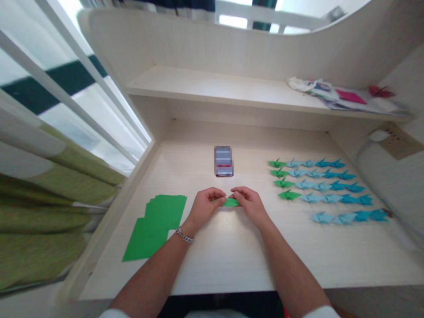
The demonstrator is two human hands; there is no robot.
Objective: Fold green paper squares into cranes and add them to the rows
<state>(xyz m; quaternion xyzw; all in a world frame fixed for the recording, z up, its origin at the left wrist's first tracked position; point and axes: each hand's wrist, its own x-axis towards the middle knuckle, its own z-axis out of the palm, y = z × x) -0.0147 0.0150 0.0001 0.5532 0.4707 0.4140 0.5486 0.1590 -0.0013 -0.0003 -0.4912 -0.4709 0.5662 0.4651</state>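
Head view: green sheets (159, 229) lie left, seemingly for easy reach; our left hand (206, 205) and right hand (251, 203) pinch the folded green paper (231, 202) over the tabletop (228, 260), probably for steadiness; rightward, paper cranes (323, 186) form rows.

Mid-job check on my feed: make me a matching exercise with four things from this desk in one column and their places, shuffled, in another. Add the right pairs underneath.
Things
1. folded green paper
2. flat green sheets
3. paper cranes
4. chain bracelet

Places
A. in rows on the right side of the desk
B. around the left wrist
C. between the left hand and the right hand
D. overlapping on the desk's left side

Pairs: 1-C, 2-D, 3-A, 4-B
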